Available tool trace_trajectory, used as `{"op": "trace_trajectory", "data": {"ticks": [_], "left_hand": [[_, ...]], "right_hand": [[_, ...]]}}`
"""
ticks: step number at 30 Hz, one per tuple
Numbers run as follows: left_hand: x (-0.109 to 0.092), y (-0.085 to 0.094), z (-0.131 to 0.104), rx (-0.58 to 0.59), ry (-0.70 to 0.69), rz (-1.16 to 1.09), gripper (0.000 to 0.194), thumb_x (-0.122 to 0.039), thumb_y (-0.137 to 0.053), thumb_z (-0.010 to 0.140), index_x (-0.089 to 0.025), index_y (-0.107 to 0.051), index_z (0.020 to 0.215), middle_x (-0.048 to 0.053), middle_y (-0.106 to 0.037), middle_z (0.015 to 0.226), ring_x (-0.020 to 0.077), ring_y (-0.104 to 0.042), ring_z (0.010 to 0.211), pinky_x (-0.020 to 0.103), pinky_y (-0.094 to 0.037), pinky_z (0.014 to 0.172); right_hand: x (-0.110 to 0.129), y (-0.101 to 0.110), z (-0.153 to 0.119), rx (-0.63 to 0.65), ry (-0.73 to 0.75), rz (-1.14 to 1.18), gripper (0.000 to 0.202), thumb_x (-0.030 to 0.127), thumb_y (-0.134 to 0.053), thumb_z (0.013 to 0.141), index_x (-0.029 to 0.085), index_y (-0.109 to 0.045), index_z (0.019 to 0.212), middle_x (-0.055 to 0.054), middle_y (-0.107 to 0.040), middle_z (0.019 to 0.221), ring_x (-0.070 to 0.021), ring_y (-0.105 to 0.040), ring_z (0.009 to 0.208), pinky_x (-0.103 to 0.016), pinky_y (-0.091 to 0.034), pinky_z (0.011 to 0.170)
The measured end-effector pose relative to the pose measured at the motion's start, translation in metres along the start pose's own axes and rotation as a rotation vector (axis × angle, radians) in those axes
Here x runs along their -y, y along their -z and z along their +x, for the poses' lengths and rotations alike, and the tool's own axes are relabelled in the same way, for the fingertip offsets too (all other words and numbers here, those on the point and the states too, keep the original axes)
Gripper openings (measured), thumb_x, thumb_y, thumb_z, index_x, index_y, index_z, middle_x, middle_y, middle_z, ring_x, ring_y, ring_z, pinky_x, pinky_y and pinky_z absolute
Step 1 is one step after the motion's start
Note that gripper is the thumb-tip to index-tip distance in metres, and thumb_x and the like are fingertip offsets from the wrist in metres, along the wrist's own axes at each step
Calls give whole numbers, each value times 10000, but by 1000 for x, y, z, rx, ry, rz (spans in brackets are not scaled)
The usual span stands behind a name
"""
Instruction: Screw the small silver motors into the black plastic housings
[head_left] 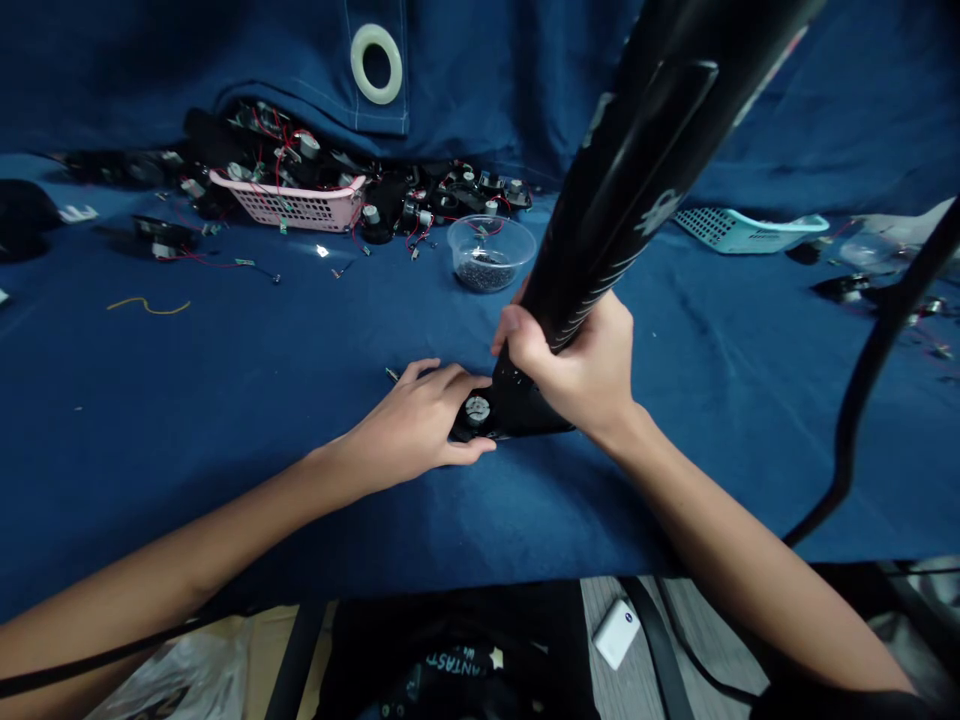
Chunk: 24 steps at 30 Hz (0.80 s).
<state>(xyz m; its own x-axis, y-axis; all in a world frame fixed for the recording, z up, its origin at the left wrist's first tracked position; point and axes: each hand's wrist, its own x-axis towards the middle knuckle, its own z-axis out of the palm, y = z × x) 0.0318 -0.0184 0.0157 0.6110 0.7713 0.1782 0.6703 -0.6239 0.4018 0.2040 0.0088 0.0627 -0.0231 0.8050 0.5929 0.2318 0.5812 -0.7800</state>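
My right hand (574, 355) is wrapped round the lower end of a thick black electric screwdriver (607, 210), which leans up and to the right toward the camera. Its lower end meets a black plastic housing (532, 415) lying on the blue cloth; the tip itself is hidden. On the left part of that housing sits a round silvery motor (477, 409). My left hand (420, 420) grips the housing's left end, thumb on the near side and fingers on the far side. Beyond my hands stands a clear plastic bowl (491, 245) with small dark pieces, probably screws.
A pink basket (292, 205) at the back overflows with black parts, motors and red wires. At back right stands a light-blue basket (750, 232). A yellow wire (148, 306) lies at left. A black cable (847, 430) hangs at right. A white device (616, 633) is below the table edge.
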Motion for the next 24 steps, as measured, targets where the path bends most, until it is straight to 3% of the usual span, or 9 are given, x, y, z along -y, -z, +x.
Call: {"op": "trace_trajectory", "data": {"ticks": [5, 8, 13, 17, 20, 24], "left_hand": [[1, -2, -1, 9, -1, 35, 571, -458, -729, 806, -131, -540, 1235, 144, -644, 1200, 321, -589, 1148, 507, -354, 1110], [3, -5, -2, -17, -11, 24, 564, -465, -720, 810, -148, -532, 1236, 142, -630, 1229, 322, -586, 1165, 509, -359, 1104], [4, -6, -2, -28, -19, 9, 577, -455, -722, 809, -161, -515, 1260, 144, -613, 1272, 329, -571, 1205, 516, -356, 1107], [2, -4, -1, -18, -20, 9, 575, -441, -734, 804, -151, -523, 1254, 144, -630, 1248, 323, -559, 1224, 506, -356, 1113], [2, -4, -1, -27, -28, 11, 585, -434, -732, 805, -168, -505, 1274, 132, -626, 1261, 314, -553, 1239, 510, -347, 1125], [3, -6, -1, -31, -26, 33, 593, -447, -728, 806, -147, -505, 1267, 143, -619, 1266, 311, -570, 1216, 494, -344, 1132]], "right_hand": [[12, -1, 2, 186, 104, -125, 152, 315, -730, 710, 259, -590, 721, 14, -644, 662, -177, -591, 595, -380, -569, 686], [14, -1, 2, 231, 141, -187, 129, 325, -706, 723, 259, -595, 730, 19, -643, 659, -175, -586, 588, -371, -564, 662], [11, -4, -3, 164, 83, -116, 160, 291, -731, 701, 256, -586, 761, 26, -658, 662, -175, -599, 591, -373, -561, 687], [5, -9, -8, 168, 43, 79, 150, 308, -670, 793, 258, -574, 897, 17, -698, 735, -182, -662, 675, -381, -576, 729], [0, -13, -11, 180, -19, 192, 265, 352, -673, 811, 278, -541, 1029, 31, -694, 746, -175, -680, 677, -372, -589, 705], [-8, -18, -11, 47, -26, 216, 484, 438, -754, 739, 334, -491, 1132, 53, -679, 769, -165, -684, 662, -344, -591, 641]]}}
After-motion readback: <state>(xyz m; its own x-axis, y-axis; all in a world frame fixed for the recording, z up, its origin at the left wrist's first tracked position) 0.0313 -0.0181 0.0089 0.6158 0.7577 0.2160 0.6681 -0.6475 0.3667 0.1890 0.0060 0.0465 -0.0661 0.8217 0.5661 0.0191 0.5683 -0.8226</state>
